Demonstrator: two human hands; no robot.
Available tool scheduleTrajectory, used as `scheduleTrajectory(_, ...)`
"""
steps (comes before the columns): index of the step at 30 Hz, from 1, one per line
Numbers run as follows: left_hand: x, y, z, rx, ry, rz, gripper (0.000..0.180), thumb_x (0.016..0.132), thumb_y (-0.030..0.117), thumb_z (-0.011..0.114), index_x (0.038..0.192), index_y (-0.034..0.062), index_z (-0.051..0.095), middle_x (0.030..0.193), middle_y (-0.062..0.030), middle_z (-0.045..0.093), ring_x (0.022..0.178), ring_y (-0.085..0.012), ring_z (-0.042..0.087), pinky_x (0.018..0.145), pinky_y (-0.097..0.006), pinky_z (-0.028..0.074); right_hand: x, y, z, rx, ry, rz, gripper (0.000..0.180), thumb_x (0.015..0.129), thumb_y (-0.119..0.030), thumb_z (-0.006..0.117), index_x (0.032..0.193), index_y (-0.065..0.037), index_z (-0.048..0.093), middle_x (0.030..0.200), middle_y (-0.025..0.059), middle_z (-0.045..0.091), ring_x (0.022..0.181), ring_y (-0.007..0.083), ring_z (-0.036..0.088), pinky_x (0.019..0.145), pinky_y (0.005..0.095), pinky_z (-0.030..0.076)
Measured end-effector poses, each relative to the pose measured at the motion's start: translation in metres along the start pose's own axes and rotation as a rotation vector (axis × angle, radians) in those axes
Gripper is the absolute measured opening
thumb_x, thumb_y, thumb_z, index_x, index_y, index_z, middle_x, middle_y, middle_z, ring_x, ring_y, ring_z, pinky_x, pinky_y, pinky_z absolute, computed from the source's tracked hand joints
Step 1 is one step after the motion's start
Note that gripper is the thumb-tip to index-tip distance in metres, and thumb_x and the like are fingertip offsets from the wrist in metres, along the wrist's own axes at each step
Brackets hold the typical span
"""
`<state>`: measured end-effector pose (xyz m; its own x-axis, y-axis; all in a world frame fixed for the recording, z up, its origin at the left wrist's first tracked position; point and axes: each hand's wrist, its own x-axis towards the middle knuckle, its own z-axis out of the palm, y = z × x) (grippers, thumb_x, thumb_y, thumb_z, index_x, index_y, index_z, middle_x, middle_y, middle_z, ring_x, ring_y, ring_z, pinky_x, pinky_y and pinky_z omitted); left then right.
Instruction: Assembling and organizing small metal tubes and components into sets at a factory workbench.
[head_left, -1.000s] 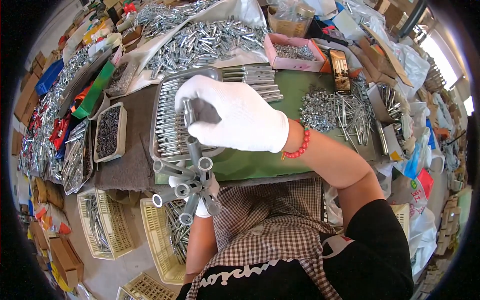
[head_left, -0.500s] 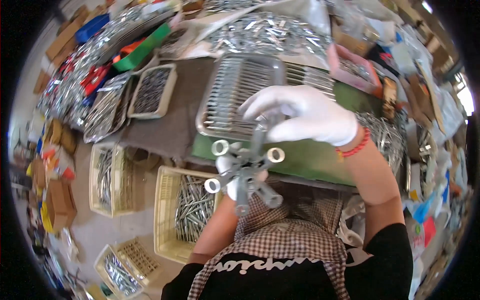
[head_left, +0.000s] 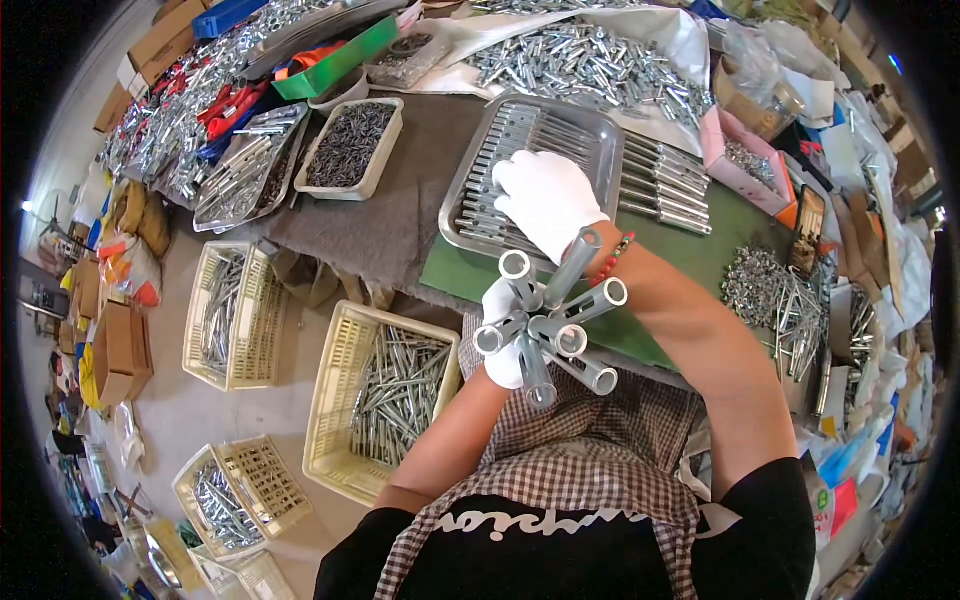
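Observation:
My left hand (head_left: 504, 345), in a white glove, is closed around a bundle of several metal tubes (head_left: 570, 340). Their open round ends face up and fan out, and slots show in the sides of some. My right hand (head_left: 548, 200), also gloved, is over the grey metal tray (head_left: 612, 150), where slotted metal tubes (head_left: 520, 128) lie in a row. Its fingers are bent and bunched down against the tubes; the thumb and whatever is between the fingers are hidden. A red beaded bracelet (head_left: 612, 258) circles my right wrist.
More tubes (head_left: 665, 185) lie right of the tray on a green mat (head_left: 455, 268). A tub of dark screws (head_left: 355, 145) and a pink box (head_left: 735, 160) flank it. Loose metal parts (head_left: 590, 65) are heaped behind. Yellow crates (head_left: 330, 400) with metal parts stand low at left.
My right hand has left the tube bundle and moved forward over the tray, its fingers now bunched. The bundle in my left hand has shifted right and tilted. The view has shifted too.

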<state>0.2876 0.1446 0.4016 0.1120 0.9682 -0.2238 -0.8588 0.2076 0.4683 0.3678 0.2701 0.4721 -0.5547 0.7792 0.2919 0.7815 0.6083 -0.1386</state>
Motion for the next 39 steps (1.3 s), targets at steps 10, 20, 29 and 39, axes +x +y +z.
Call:
scheduleTrajectory(10, -0.002, 0.008, 0.026, 0.005, 0.219, -0.068, 0.022, 0.090, 0.035, 0.048, 0.078, 0.0155, 0.047, 0.064, 0.0029, 0.048, 0.049, -0.0136, 0.051, 0.041, -0.026, 0.044, -0.006, 0.022, -0.042, 0.465, 0.040, 0.183, 0.029, 0.078, -0.022, 0.063, 0.104, -0.009, 0.064, 0.083, 0.0102, 0.067, 0.075, 0.0216, 0.065, 0.070, 0.0331, 0.052)
scheduleTrajectory(20, 0.001, 0.009, -0.001, 0.377, -0.107, 0.098, 0.014, 0.085, 0.015, 0.053, 0.096, 0.0062, 0.052, 0.078, -0.0026, 0.054, 0.066, -0.0126, 0.053, 0.059, -0.026, 0.047, -0.051, -0.022, -0.138, 1.144, 0.324, 0.015, 0.045, 0.077, 0.004, 0.058, 0.122, 0.001, 0.051, 0.090, 0.0058, 0.059, 0.073, 0.0113, 0.060, 0.065, 0.0229, 0.050)
scheduleTrajectory(29, -0.003, 0.007, 0.017, 0.544, -0.275, 0.219, 0.030, 0.088, -0.001, 0.052, 0.118, -0.0062, 0.049, 0.110, -0.0121, 0.060, 0.095, -0.0179, 0.063, 0.081, -0.030, 0.056, -0.063, -0.029, -0.134, 0.489, 0.266, -0.154, 0.033, 0.067, 0.001, 0.065, 0.100, -0.005, 0.063, 0.084, 0.0016, 0.064, 0.074, 0.0109, 0.060, 0.077, 0.0241, 0.046)
scheduleTrajectory(39, -0.002, 0.012, 0.016, 0.718, -0.356, 0.309, 0.028, 0.087, 0.000, 0.054, 0.114, -0.0056, 0.051, 0.105, -0.0100, 0.061, 0.086, -0.0144, 0.064, 0.078, -0.027, 0.056, -0.063, -0.034, -0.137, 0.403, 0.145, -0.094, 0.027, 0.067, 0.002, 0.067, 0.094, -0.003, 0.064, 0.087, 0.0048, 0.065, 0.076, 0.0150, 0.063, 0.073, 0.0261, 0.049)
